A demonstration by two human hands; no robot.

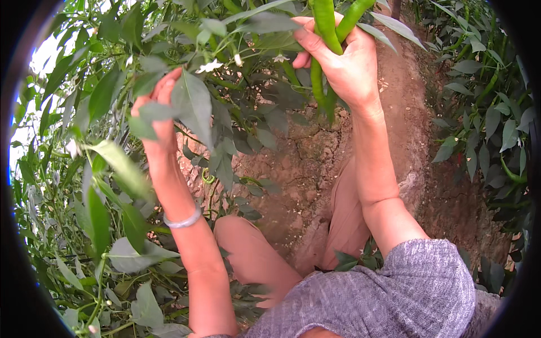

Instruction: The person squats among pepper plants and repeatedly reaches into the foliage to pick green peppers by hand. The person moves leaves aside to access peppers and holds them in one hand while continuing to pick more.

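At the top, my right hand (344, 63) grips several long green chili peppers (324, 25). They stick up past the thumb, and the ends of others hang below the palm. My left hand (158, 103) is raised among the foliage of a pepper plant (253, 80). Broad leaves cross in front of its palm and fingers, so whether it holds anything is hidden. One large leaf (192, 105) hangs right beside its fingertips. Small white flowers (209, 66) show between the two hands.
Dense pepper plants (55, 203) fill the left side. Another row of plants (469, 84) borders the right, with a bare dirt path (399, 84) between. My bent knees (249, 249) are below, over cracked soil (291, 181). A pale bangle (184, 219) circles my left wrist.
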